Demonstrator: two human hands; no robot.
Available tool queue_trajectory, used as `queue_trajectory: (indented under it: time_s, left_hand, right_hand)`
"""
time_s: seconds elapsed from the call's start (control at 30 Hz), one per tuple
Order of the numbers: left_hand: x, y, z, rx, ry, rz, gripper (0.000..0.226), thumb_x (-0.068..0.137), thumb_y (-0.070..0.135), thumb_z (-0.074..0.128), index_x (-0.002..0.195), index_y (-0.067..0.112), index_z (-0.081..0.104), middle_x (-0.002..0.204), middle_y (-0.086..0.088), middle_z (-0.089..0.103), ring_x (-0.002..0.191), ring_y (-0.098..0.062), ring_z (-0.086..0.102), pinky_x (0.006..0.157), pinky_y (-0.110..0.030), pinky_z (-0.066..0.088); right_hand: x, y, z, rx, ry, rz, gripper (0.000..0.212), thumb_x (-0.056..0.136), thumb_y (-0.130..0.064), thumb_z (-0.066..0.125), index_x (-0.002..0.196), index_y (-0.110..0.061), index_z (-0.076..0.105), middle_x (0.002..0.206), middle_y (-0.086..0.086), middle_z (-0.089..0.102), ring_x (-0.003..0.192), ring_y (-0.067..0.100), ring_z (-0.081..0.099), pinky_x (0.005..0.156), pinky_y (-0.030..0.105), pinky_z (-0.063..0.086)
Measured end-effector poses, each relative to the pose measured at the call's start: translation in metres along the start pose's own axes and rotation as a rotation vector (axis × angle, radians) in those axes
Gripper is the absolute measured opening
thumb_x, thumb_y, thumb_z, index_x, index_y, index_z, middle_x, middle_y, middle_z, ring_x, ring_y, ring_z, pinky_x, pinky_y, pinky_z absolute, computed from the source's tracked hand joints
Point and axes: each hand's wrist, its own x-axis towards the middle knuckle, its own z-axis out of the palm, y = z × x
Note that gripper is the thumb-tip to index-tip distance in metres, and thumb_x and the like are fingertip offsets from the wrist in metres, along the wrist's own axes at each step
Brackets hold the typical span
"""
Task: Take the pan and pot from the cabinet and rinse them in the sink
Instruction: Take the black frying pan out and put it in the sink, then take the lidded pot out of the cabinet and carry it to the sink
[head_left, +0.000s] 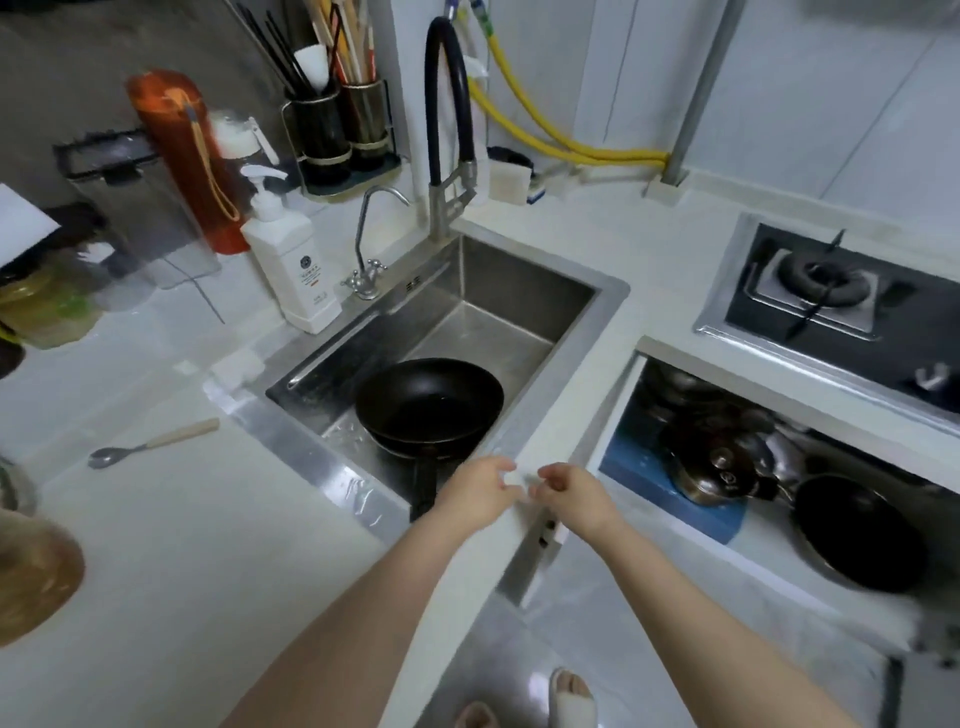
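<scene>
Both hands (530, 491) loosely curled, holding nothing — pan (428, 402) handle hidden behind the left one.

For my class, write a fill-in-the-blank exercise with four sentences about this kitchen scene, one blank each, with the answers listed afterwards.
1. The black pan lies inside the ____.
2. The spoon on the counter has a ____ handle.
3. The lidded pot sits in the open ____ under the stove.
4. The left hand and right hand hold ____.

Missing words: sink; wooden; cabinet; nothing
</scene>
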Motion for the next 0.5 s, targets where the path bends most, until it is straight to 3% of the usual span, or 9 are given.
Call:
queue_trajectory:
  time_s: [0.13,0.33,0.5]
  left_hand:
    - [-0.005,0.037,0.041,-0.017,-0.113,0.095,0.037,0.085,0.034,0.064,0.12,0.019,0.061,0.108,-0.006,0.066,0.1,-0.021,0.063,0.086,-0.026,0.048]
    - [-0.009,0.083,0.103,-0.012,-0.253,0.124,0.038,0.09,0.026,0.061,0.124,0.01,0.059,0.118,-0.011,0.063,0.106,-0.025,0.063,0.085,-0.024,0.047]
    - [-0.008,0.12,0.16,0.026,-0.272,0.114,0.036,0.088,0.027,0.063,0.118,0.009,0.062,0.116,-0.016,0.066,0.102,-0.03,0.065,0.092,-0.034,0.051]
  right_hand:
    - [-0.02,0.034,-0.037,0.009,0.092,0.029,0.035,0.088,-0.021,0.061,0.119,-0.005,0.06,0.113,0.013,0.066,0.109,0.026,0.06,0.083,0.025,0.04]
    - [-0.048,0.095,-0.088,0.081,0.156,0.125,0.043,0.09,-0.025,0.059,0.129,-0.006,0.053,0.126,0.012,0.06,0.117,0.024,0.056,0.096,0.027,0.04]
    - [-0.067,0.15,-0.127,0.125,0.192,0.19,0.042,0.089,-0.024,0.06,0.126,-0.005,0.055,0.121,0.014,0.062,0.114,0.025,0.057,0.097,0.029,0.041]
